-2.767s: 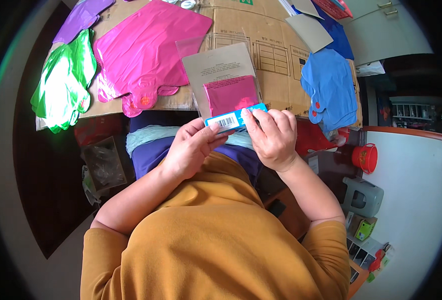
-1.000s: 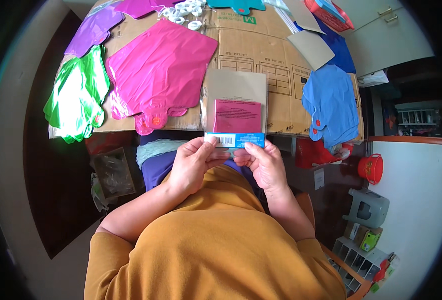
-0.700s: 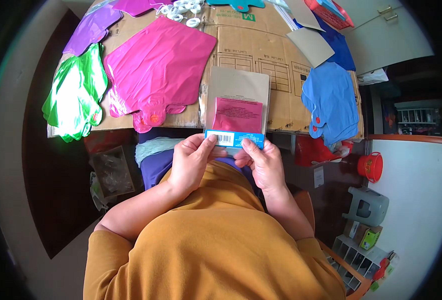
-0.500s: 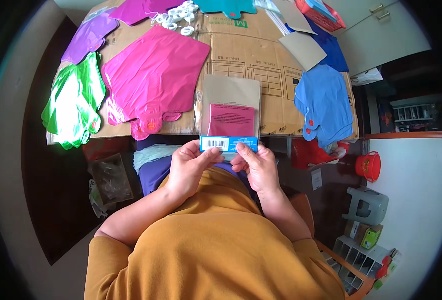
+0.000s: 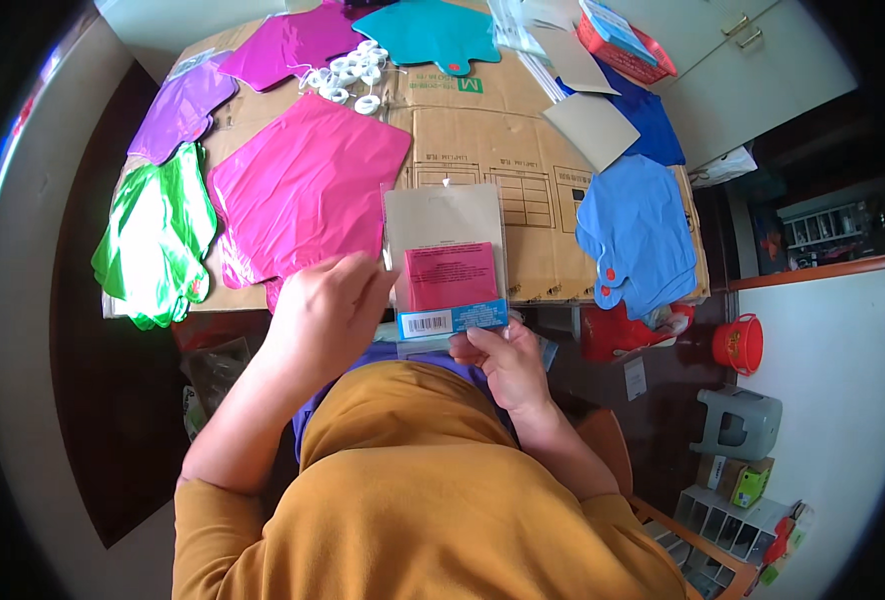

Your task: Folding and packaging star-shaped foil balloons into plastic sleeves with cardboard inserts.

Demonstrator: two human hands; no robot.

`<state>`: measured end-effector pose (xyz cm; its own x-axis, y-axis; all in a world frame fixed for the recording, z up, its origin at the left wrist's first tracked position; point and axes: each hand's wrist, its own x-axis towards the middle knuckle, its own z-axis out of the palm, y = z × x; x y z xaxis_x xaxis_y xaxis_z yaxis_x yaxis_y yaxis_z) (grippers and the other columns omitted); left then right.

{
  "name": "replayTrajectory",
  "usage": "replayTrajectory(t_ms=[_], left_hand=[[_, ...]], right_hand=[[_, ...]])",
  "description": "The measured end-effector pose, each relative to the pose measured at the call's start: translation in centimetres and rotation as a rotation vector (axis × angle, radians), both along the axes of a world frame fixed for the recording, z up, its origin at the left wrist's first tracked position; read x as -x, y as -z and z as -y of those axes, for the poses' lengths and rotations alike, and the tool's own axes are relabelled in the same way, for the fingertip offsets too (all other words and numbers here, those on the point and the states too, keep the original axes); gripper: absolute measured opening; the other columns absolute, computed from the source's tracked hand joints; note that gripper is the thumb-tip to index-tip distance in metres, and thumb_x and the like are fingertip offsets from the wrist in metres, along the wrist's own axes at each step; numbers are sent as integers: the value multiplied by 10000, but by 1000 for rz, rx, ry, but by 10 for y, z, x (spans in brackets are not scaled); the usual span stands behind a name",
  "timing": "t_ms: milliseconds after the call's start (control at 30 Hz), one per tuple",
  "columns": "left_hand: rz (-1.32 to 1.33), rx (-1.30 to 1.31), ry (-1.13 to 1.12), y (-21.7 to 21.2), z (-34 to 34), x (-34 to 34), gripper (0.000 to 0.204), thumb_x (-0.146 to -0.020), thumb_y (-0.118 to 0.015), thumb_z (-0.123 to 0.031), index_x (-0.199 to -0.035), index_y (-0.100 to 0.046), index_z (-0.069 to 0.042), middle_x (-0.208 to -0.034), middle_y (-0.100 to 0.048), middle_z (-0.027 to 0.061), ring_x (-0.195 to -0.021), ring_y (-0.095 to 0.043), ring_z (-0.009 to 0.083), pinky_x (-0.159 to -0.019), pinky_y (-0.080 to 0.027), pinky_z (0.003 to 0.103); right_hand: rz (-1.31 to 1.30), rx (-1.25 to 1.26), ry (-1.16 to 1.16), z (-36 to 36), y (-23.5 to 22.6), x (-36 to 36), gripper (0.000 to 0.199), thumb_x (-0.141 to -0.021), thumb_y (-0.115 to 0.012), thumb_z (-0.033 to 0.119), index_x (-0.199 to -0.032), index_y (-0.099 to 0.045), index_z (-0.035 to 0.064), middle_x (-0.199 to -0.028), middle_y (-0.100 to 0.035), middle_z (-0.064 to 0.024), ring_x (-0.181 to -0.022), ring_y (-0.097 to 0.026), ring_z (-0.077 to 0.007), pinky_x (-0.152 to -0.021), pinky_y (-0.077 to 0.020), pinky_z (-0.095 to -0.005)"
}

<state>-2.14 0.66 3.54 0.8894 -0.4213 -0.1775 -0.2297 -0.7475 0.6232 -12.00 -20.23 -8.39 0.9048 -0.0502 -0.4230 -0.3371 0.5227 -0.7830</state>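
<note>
A clear plastic packet (image 5: 446,215) holds a grey-beige card, a folded pink foil piece (image 5: 451,276) and a blue strip with a barcode along its bottom. Its lower right corner is pinched between the thumb and fingers of my right hand (image 5: 508,362). My left hand (image 5: 325,318) is raised at the packet's left edge, fingers curled together. Whether they grip that edge or something small is hidden. Just beyond my left hand lies a large pink foil balloon (image 5: 313,190), flat on the cardboard.
Flat foil balloons lie around the cardboard-covered table (image 5: 468,130): green (image 5: 155,235), purple (image 5: 183,105), magenta (image 5: 293,42), teal (image 5: 428,32) and light blue (image 5: 640,232). White ribbon rolls (image 5: 348,75) sit at the back. Grey cards (image 5: 593,130) and a red basket (image 5: 628,48) stand far right.
My left hand has let go of the packet's lower left corner and risen beside its left edge, fingers curled. My right hand still holds the packet. The view has shifted slightly.
</note>
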Motion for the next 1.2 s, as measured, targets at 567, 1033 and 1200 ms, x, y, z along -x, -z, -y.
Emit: replayTrajectory(t_ms=[567,1033,1200], left_hand=[[205,328,119,48,43,-111,484,-874,-632,-388,-1157,-621,5,-999,-677,170,-927,-660,297,-820,-501,392],[-48,321,117,55,66,-128,226,-833,-696,-209,-956,-700,-20,-916,-692,101,-776,-649,198,-674,-518,343],[574,220,473,59,57,-75,160,-775,-653,-62,-931,-661,-26,-943,-616,118,-940,-573,310,-849,-465,409]], right_hand=[[37,44,-43,10,7,3,163,-915,-654,159,-1000,-645,20,-861,-676,-95,-752,-667,-164,-682,-576,-299],[63,110,46,14,8,-5,202,-878,-705,186,-972,-656,14,-862,-675,-76,-712,-647,-143,-590,-550,-267],[58,100,56,14,10,-5,203,-875,-709,192,-960,-658,15,-822,-674,-81,-681,-643,-139,-580,-547,-266]])
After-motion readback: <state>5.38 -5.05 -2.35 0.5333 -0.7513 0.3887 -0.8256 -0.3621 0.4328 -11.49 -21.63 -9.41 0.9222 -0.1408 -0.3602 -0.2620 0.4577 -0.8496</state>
